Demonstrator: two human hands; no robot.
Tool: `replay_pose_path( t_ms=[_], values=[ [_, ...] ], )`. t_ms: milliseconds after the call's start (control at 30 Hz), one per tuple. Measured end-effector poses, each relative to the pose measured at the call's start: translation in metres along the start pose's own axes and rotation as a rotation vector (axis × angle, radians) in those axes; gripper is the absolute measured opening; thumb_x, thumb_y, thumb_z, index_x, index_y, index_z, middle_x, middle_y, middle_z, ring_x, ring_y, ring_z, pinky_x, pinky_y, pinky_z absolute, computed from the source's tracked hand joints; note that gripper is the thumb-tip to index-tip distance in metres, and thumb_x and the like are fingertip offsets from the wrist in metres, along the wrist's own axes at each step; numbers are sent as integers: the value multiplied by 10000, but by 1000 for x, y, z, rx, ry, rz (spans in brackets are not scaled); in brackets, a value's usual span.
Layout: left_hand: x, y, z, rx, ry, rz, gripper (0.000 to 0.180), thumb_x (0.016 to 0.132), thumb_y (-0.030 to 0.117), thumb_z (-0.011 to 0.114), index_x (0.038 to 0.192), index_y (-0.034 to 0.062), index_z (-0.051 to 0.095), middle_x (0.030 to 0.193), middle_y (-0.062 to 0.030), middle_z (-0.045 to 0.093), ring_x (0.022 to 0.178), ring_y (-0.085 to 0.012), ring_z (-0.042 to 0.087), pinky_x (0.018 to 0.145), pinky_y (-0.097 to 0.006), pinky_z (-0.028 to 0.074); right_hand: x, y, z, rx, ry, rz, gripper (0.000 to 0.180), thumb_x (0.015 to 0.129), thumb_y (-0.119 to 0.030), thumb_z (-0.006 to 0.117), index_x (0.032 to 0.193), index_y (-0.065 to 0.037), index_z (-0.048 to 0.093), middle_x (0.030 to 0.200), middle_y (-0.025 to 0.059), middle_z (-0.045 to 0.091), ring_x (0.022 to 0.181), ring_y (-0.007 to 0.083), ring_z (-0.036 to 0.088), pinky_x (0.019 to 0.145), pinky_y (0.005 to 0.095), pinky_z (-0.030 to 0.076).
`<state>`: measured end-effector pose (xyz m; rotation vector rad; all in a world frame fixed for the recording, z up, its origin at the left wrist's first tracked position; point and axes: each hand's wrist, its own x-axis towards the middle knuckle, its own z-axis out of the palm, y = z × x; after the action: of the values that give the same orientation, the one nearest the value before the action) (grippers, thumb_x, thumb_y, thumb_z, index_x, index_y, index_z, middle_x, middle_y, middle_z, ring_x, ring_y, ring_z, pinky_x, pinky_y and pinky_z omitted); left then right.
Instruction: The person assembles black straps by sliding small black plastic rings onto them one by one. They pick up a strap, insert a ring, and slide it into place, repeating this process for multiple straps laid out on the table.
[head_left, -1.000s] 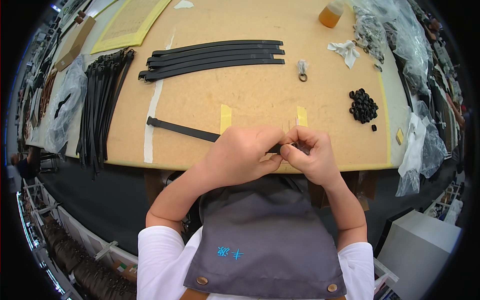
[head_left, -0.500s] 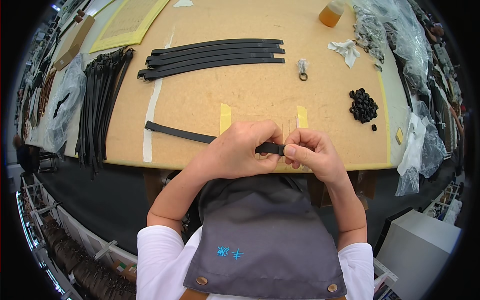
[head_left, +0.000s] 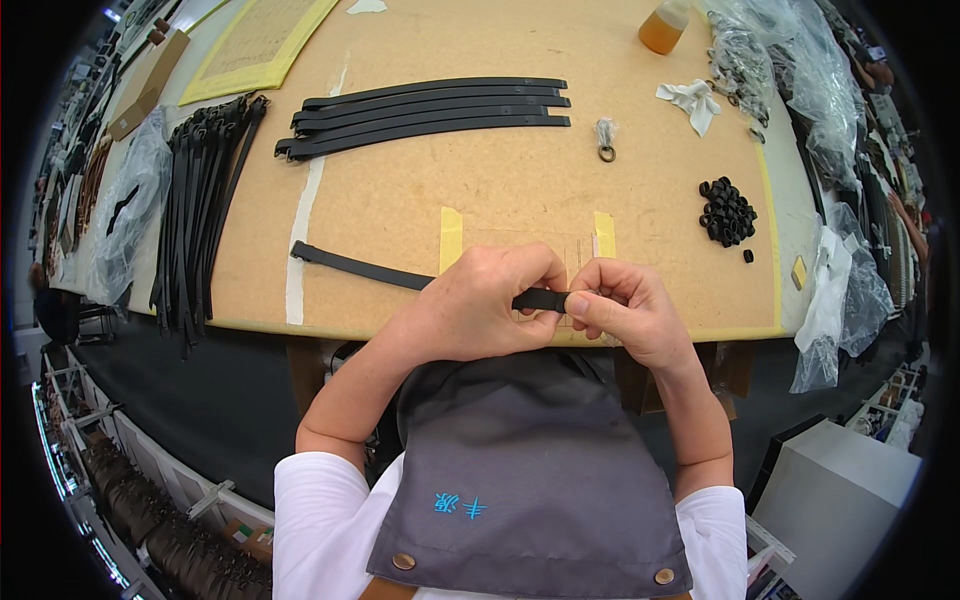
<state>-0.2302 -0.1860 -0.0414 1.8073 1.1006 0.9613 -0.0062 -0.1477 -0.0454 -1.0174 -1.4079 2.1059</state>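
A long black belt-like strap [head_left: 365, 267] lies slantwise at the table's front edge, its far end resting to the left. My left hand [head_left: 482, 305] is closed around it, and a short stretch shows between the fingers of both hands. My right hand [head_left: 632, 312] pinches the strap's right end between thumb and forefinger. A narrow band seems to cross the strap at that thumb, but the fingertips cover most of it. Beneath the hands, yellow tape strips [head_left: 452, 235] hold down a clear sheet with ruled lines.
Several black straps [head_left: 430, 115] lie in a row farther back. A bundle of straps with buckles [head_left: 205, 200] hangs over the front edge at left. At right sit a heap of small black loops [head_left: 727, 212], a metal ring [head_left: 606, 154], a white cloth [head_left: 692, 103] and an amber-liquid bottle [head_left: 662, 30].
Both hands stay on the strap with nearly the same grip. My right thumb has shifted very slightly at the strap's end; nothing else on the table has moved.
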Motion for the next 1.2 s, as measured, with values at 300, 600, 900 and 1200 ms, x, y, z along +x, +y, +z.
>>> replay_pose_path(
  t_ms=[300, 600, 900, 1200],
  values=[
    [-3, -8, 3, 12, 16, 17, 210, 750, 9, 755, 932, 13, 651, 822, -112, 691, 750, -242, 701, 635, -332, 557, 0, 1, 7, -75, 51, 36, 171, 965, -162, 719, 914, -21, 636, 747, -64, 564, 633, 1, 455, 541, 198, 326],
    [-11, -18, 1, -61, -23, 155, 240, 820, 99, 767, 1023, 25, 662, 832, -120, 686, 728, -298, 687, 617, -372, 536, -3, 9, 19, -113, 135, -68, 124, 956, -112, 674, 879, -42, 605, 704, -71, 537, 591, -6, 430, 524, 192, 309],
    [-22, -24, 9, -46, 30, 287, 242, 788, 57, 723, 1010, 44, 629, 785, -101, 650, 664, -294, 649, 585, -382, 509, -10, 14, 33, -52, 72, -33, 86, 991, -98, 615, 937, -31, 610, 735, -46, 568, 597, 25, 484, 541, 205, 385],
    [-22, -15, 11, 164, -14, 276, 262, 700, 13, 774, 924, 56, 646, 756, -79, 654, 618, -256, 649, 537, -343, 501, -16, 1, 16, -479, -94, -33, 297, 1046, -301, 603, 1033, -9, 652, 768, 38, 634, 725, 95, 579, 642, 297, 465]
  ],
)
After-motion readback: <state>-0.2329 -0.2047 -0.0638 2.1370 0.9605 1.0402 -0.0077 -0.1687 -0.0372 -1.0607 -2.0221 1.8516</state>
